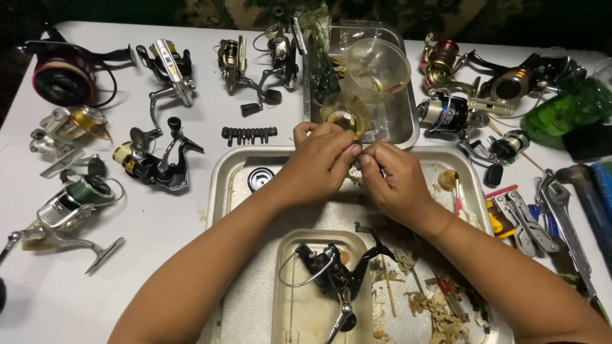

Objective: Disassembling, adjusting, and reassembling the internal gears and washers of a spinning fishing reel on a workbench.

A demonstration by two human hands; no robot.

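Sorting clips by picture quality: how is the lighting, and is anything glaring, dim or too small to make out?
Head view: bright, even light on the white table, with soft shadows; mild glare on the metal tray rim; the far edge falls dark; the left hand and right hand are sharp, but the tiny part pinched between them is too small to identify.

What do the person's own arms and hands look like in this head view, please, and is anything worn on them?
Both arms are bare from the bottom edge of the picture up to the wrists: no sleeves show. The left hand and the right hand wear no gloves, and no ring, watch or bracelet is visible. Fingernails are short and unpainted, as far as can be told.
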